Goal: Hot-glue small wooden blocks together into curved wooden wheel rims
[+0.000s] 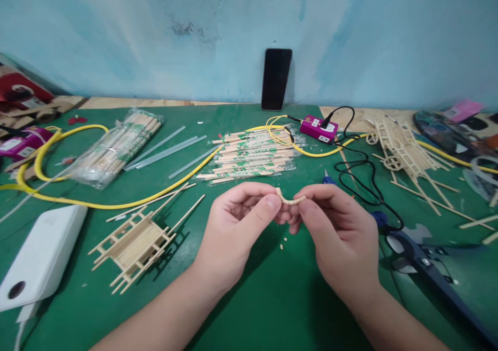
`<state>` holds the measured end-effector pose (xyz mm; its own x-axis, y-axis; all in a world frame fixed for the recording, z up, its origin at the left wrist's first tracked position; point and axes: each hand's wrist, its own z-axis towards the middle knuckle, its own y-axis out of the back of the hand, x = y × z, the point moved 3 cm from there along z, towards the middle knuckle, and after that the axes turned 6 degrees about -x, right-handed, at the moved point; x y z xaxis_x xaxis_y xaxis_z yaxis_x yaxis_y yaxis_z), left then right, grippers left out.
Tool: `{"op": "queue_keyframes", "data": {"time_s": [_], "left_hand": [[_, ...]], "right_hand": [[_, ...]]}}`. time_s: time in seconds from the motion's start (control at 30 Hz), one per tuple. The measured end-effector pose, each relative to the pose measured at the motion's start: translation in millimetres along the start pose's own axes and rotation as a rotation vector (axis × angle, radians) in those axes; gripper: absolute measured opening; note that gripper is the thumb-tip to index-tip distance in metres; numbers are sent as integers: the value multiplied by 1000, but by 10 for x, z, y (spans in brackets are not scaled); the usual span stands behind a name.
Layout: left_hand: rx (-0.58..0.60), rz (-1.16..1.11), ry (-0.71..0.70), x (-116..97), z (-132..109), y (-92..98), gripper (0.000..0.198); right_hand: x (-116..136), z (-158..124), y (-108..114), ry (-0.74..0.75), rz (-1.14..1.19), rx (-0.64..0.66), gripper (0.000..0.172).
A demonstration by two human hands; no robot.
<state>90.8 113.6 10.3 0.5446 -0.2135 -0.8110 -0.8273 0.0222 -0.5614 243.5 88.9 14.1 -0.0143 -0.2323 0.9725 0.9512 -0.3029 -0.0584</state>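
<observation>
Between my two hands is a small curved strip made of short pale wooden stick pieces (pixel 290 201). My left hand (pixel 245 226) pinches its left end with thumb and finger. The right end is held in a pinch by my right hand (pixel 336 237). The strip bows downward in the middle. A few tiny wood bits (pixel 283 246) lie on the green table mat (pixel 268 309) below. To the left of my left hand rests a small cart body of wooden sticks (pixel 136 244) with two long shafts and no wheels seen on it.
Wrapped chopsticks (pixel 252 156) and a bagged bundle (pixel 116 146) lie behind, near clear glue sticks (pixel 167 151). A wheeled stick cart (pixel 408 156), blue-handled cutters (pixel 431 273), a black cord (pixel 365 169) and a yellow cable (pixel 128 204) surround the hands. A white power bank (pixel 42 257) and phone (pixel 276 79) stand farther out.
</observation>
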Motion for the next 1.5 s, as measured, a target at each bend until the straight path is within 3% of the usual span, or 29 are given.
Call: {"op": "queue_keyframes", "data": {"time_s": [0.63,0.77,0.87,1.0,1.1,1.17,1.23,1.33,1.5], "left_hand": [[-40,-2,77,47,19,4,12],[-60,31,63,59,30,23,13],[-78,66,19,34,46,24,12],[-88,102,-31,2,62,24,12],[-81,128,-64,-14,57,29,14],[-80,126,-67,-17,52,38,14],[-82,126,-71,-16,55,50,14],[-86,127,-83,-12,81,73,16],[-108,141,-103,-23,144,100,22]], "right_hand": [[27,-32,-30,-117,59,-26,15],[-31,-25,-31,-37,34,53,14],[-2,41,7,118,-91,87,14],[138,266,339,384,-632,85,26],[95,437,851,259,-1075,149,29],[11,468,1191,214,-1181,225,39],[-122,426,1418,205,-1343,404,52],[-284,342,1542,166,-1416,507,57],[-375,320,1388,122,-1458,450,48]]}}
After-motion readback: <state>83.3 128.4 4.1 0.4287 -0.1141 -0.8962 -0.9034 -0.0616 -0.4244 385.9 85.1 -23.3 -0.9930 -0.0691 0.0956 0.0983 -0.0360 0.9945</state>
